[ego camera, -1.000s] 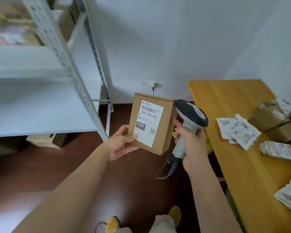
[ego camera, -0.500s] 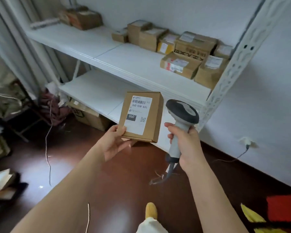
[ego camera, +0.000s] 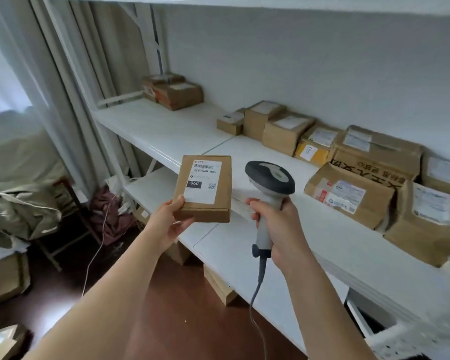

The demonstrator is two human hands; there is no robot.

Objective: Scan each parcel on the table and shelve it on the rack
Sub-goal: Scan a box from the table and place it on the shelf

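Observation:
My left hand point(ego camera: 168, 224) grips a small brown cardboard parcel point(ego camera: 204, 189) by its lower left corner, white label marked 060 facing up. The parcel hovers over the front edge of the white rack's middle shelf point(ego camera: 257, 242). My right hand point(ego camera: 278, 229) holds a grey handheld barcode scanner point(ego camera: 269, 183) by its handle, just right of the parcel, with its cable hanging down. The table is out of view.
Several labelled cardboard parcels point(ego camera: 348, 196) line the back and right of the middle shelf, and more point(ego camera: 176, 92) sit at its far left end. A lower shelf point(ego camera: 153, 188) lies below. Boxes point(ego camera: 218, 287), a cable and cloth bundles point(ego camera: 18, 211) are on the dark red floor.
The view has swung from the table to the rack and closed in on the middle shelf. Both hands have carried the parcel and scanner up to its front edge.

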